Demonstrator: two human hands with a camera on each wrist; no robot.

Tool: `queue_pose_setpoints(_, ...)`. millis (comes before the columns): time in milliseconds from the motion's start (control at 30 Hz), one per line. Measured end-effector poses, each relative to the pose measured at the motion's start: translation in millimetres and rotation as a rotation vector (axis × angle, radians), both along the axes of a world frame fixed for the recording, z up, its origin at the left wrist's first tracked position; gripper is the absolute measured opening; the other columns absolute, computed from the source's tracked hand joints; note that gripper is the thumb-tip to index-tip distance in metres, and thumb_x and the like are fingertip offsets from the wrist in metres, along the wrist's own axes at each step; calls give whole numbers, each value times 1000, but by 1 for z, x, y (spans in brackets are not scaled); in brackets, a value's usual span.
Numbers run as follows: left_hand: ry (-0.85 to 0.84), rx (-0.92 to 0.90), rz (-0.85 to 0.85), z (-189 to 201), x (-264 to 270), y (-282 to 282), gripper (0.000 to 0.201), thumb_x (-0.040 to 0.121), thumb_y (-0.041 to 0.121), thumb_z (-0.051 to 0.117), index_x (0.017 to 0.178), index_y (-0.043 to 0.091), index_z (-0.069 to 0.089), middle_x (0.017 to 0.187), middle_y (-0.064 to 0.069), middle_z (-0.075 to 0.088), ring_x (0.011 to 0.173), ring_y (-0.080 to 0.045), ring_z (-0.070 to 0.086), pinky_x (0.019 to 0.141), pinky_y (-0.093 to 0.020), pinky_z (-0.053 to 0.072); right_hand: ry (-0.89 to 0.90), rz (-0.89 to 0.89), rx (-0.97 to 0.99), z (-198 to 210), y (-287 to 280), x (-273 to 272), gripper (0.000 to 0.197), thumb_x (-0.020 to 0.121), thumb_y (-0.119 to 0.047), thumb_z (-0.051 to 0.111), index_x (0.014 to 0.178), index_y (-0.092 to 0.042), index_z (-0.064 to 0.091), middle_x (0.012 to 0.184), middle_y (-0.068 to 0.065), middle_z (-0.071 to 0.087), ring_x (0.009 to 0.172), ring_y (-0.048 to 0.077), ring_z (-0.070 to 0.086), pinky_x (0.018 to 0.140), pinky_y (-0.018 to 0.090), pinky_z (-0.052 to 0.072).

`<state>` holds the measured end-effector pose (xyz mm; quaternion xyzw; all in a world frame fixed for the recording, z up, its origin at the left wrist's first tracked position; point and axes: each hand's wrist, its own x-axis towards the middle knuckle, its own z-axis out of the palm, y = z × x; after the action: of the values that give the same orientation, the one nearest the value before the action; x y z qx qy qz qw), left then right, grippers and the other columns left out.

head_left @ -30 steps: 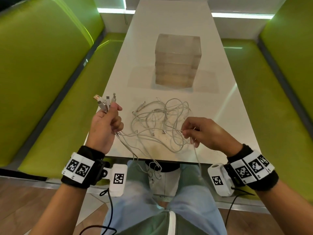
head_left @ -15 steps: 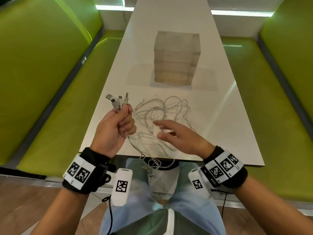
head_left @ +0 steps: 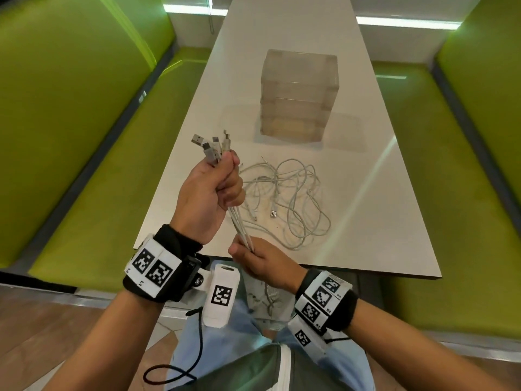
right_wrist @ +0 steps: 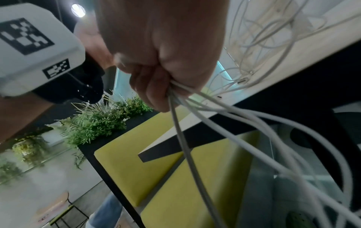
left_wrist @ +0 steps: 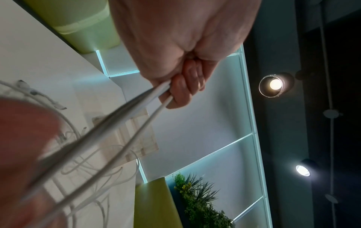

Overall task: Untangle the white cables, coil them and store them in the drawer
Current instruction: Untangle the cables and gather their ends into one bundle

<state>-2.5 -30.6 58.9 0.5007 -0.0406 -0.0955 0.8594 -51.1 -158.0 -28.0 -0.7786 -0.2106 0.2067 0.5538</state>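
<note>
My left hand [head_left: 211, 193] is raised over the table's near left corner, fisted round a bunch of white cables with their plugs [head_left: 210, 146] sticking up above the fist. The bunch [head_left: 239, 230] runs taut down to my right hand [head_left: 259, 261], which grips it just below, at the table's front edge. In the left wrist view the cables [left_wrist: 136, 114] leave the curled fingers [left_wrist: 181, 91]; in the right wrist view several strands [right_wrist: 215, 117] trail from the fist [right_wrist: 156, 86]. The rest of the tangle [head_left: 287, 198] lies loose on the table [head_left: 366, 221]. A clear drawer unit [head_left: 298, 94] stands behind it, drawers closed.
Green bench seats [head_left: 84, 170] flank the white table on both sides. Loops of cable [head_left: 267, 300] hang below the front edge over my lap. The table's far half behind the drawer unit is bare.
My right hand left the tangle, came back toward the table's front edge and took hold of the cable bunch below my left hand. The left hand rose and shifted right with the plugs.
</note>
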Motion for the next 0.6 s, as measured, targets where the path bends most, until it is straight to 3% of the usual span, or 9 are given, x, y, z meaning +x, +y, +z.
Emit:
queue_pose_setpoints(100, 31, 27, 10, -5, 1, 2, 25, 101, 19, 36, 80, 12, 47, 53, 7, 25, 43, -7, 22, 44, -22, 21, 178, -59, 164, -7, -7, -6, 59, 92, -63, 25, 79, -10, 48, 55, -13, 37, 48, 1, 33, 49, 15, 30)
queue_pose_setpoints(200, 67, 16, 36, -10, 3, 7, 25, 101, 19, 36, 79, 13, 47, 52, 8, 26, 42, -6, 22, 42, -21, 22, 234, -85, 199, -6, -12, -10, 57, 94, -53, 16, 76, -10, 49, 59, 9, 38, 47, 8, 32, 45, 18, 29)
queue_pose_setpoints(233, 79, 7, 39, -10, 3, 8, 25, 101, 19, 37, 79, 13, 47, 52, 8, 26, 42, -6, 23, 42, -20, 23, 204, -80, 174, -5, -12, -11, 57, 97, -49, 17, 73, -8, 49, 59, 10, 38, 47, 8, 33, 46, 18, 30)
queue_pose_setpoints(300, 97, 11, 36, -12, 2, 8, 25, 100, 20, 37, 78, 14, 46, 51, 9, 26, 41, -5, 22, 41, -19, 22, 172, -59, 137, -8, -11, -12, 58, 99, -44, 21, 71, -2, 48, 55, -2, 40, 46, 5, 34, 48, 16, 31)
queue_pose_setpoints(367, 107, 41, 33, -13, 0, 8, 25, 100, 22, 37, 77, 14, 44, 51, 9, 25, 41, -5, 21, 41, -19, 21, 164, -21, 91, -12, -11, -12, 54, 99, -45, 26, 74, -5, 51, 55, -13, 43, 50, 1, 37, 53, 15, 34)
queue_pose_setpoints(433, 141, 56, 32, -16, -2, 11, 26, 100, 23, 36, 77, 15, 45, 52, 8, 24, 41, -5, 21, 42, -20, 19, 66, 40, -5, -9, -14, -8, 47, 100, -42, 31, 87, -7, 59, 67, -13, 52, 60, 2, 45, 62, 17, 39)
queue_pose_setpoints(500, 191, 44, 28, -21, -4, 18, 23, 96, 24, 37, 78, 15, 48, 54, 7, 25, 43, -6, 22, 44, -21, 21, -96, 41, -113, -6, -21, 1, 44, 99, -40, 36, 105, -5, 62, 92, 3, 63, 80, 5, 52, 76, 20, 43)
queue_pose_setpoints(533, 206, 40, 32, -23, -5, 22, 20, 93, 23, 36, 80, 14, 48, 56, 7, 26, 44, -7, 23, 44, -21, 22, -147, -13, -157, -1, -24, 7, 42, 98, -40, 39, 113, -7, 60, 104, 6, 62, 91, 6, 53, 83, 18, 42)
queue_pose_setpoints(600, 233, 39, 53, -30, -6, 28, 18, 93, 19, 34, 84, 13, 48, 57, 6, 28, 46, -8, 26, 45, -21, 25, -210, -152, -207, 6, -30, 22, 32, 96, -34, 48, 118, -14, 60, 112, 2, 60, 96, 7, 54, 83, 15, 41)
